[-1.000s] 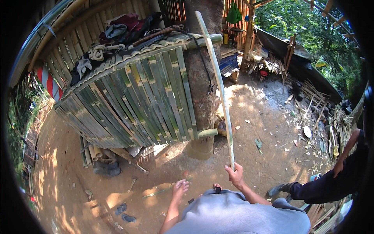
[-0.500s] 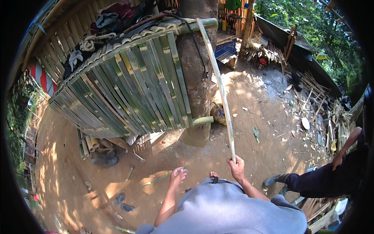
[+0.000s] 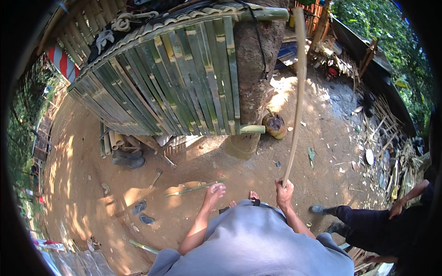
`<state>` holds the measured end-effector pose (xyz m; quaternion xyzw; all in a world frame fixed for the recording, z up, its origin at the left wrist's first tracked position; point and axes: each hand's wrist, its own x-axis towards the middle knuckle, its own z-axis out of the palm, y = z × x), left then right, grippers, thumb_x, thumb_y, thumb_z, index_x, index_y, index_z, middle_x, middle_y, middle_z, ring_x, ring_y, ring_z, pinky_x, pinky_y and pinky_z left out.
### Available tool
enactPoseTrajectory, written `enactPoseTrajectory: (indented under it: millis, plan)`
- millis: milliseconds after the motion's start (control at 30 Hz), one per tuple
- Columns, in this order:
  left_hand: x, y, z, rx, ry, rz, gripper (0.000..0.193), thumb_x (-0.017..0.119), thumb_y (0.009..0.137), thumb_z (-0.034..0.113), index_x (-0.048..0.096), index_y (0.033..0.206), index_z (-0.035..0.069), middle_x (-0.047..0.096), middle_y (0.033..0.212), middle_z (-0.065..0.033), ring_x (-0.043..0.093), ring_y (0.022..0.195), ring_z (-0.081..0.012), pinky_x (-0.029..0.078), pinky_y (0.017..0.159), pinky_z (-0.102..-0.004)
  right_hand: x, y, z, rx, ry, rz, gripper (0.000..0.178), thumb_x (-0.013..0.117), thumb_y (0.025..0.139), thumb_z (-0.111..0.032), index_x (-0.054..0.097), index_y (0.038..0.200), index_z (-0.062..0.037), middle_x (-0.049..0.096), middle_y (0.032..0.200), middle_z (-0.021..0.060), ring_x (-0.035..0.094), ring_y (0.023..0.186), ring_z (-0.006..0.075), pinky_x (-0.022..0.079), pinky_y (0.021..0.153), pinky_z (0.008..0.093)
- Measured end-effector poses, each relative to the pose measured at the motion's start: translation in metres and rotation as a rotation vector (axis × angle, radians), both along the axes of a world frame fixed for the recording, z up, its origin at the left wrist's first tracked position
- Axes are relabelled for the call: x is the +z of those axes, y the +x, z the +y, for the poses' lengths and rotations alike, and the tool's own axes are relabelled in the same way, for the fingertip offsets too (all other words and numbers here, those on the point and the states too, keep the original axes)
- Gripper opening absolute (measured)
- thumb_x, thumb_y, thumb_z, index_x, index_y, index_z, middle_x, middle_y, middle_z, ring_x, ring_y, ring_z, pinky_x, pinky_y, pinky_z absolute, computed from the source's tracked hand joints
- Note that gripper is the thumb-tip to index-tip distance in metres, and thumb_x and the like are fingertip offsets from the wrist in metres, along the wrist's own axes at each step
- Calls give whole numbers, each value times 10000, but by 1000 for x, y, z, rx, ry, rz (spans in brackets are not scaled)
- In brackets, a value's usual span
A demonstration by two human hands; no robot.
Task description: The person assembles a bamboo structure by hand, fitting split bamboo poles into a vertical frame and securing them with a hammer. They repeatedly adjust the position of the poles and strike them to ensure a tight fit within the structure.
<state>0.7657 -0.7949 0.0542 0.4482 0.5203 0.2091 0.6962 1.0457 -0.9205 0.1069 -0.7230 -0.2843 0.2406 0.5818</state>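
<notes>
My right hand point(image 3: 284, 194) grips the lower end of a long bamboo strip point(image 3: 299, 87). The strip rises away from me, slightly bowed, its pale face showing. To the left, my left hand point(image 3: 213, 193) is raised with loosely bent fingers apart and nothing in it. Beyond it stands a wall of upright green bamboo slats point(image 3: 184, 78), fixed along a round bamboo pole point(image 3: 264, 14) beside a tree trunk point(image 3: 253, 73). The strip's far end stands to the right of the trunk and that pole.
A person point(image 3: 377, 225) in dark clothes and boots is close on my right. On the dirt floor lie slippers point(image 3: 146, 218), dark boots point(image 3: 129, 159), a thin green bamboo piece point(image 3: 193, 189), a small hatchet-like tool point(image 3: 155, 178) and a coconut-like husk point(image 3: 276, 127). Sticks point(image 3: 389, 131) litter the far right.
The strip has swung right and turned, showing a broader pale face; my right hand still holds it. The view has shifted, so the slat wall sits farther right and higher.
</notes>
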Motion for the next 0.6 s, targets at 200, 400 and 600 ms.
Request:
enactPoseTrajectory:
  millis: [200,400,600]
  plan:
    - [-7,-5,-9,44,-45,23,382,539,1013,250,538,1320,24,638,1229,-141,629,1075,-211,502,919,-346,-12,23,7,-16,39,159,233,656,896,-190,541,738,-64,464,570,-32,432,535,68,342,481,280]
    - [-6,-4,-12,68,-40,41,412,547,1007,273,525,1326,15,624,1255,-158,631,1095,-230,506,922,-347,-6,29,13,-35,93,143,246,604,913,-161,462,723,-96,411,552,-29,397,459,81,326,438,267]
    - [-9,-4,-16,56,-51,32,391,524,1021,264,525,1327,21,631,1245,-150,626,1102,-235,499,930,-354,-11,34,17,-17,87,220,264,622,915,-190,473,721,-91,431,556,-27,412,463,82,335,433,262]
